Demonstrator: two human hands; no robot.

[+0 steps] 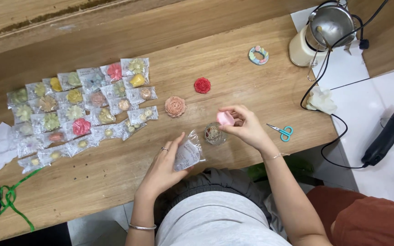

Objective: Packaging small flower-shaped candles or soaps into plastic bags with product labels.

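My left hand (165,164) holds a small clear plastic bag (189,154) near the front edge of the wooden table (233,59). My right hand (245,126) pinches a small pink flower-shaped piece (225,118) just above the table. A small round glass jar (214,133) stands between my two hands. A peach flower-shaped piece (175,106) and a red one (202,85) lie loose on the table beyond my hands.
Several bagged flower pieces (80,109) lie in rows at the left. Teal scissors (282,131) rest to the right of my right hand. A pastel ring (258,55), a metal pot on a cream base (318,34), a white tissue (321,100), cables and a black heat gun (386,135) sit at the right.
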